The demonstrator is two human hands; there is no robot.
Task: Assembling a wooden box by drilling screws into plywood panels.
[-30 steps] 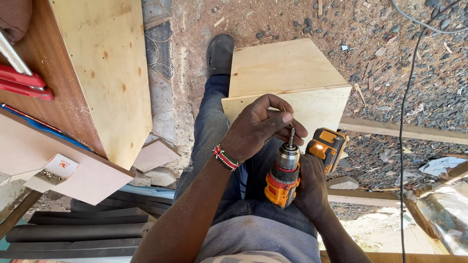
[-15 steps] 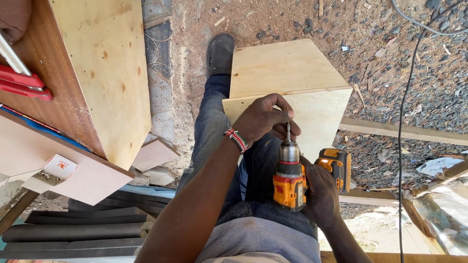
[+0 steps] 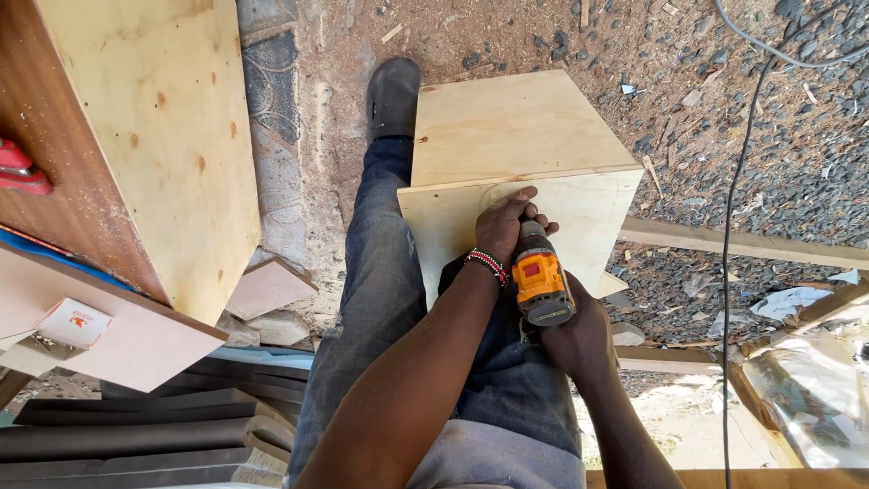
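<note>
An orange and black cordless drill point(image 3: 540, 288) points away from me at the near face of a pale plywood box point(image 3: 511, 127) on the ground. My right hand point(image 3: 572, 342) grips the drill's handle from behind. My left hand point(image 3: 507, 226), with a beaded bracelet on its wrist, is closed around the drill's front end and rests against the box's near panel. The bit is hidden under my fingers. My left leg in jeans and a dark shoe point(image 3: 392, 95) stretch out beside the box.
A large plywood cabinet point(image 3: 172, 136) stands at the left with a red tool point(image 3: 20, 170) on it. A small white carton point(image 3: 74, 324) lies on a board. Dark pipes point(image 3: 127, 430) lie below. A black cable point(image 3: 738, 181) crosses gravel at the right, near timber strips point(image 3: 742, 243).
The drill has swung from upright over my lap to pointing forward at the box's near panel. Both hands moved forward with it, and my left hand now lies on the panel.
</note>
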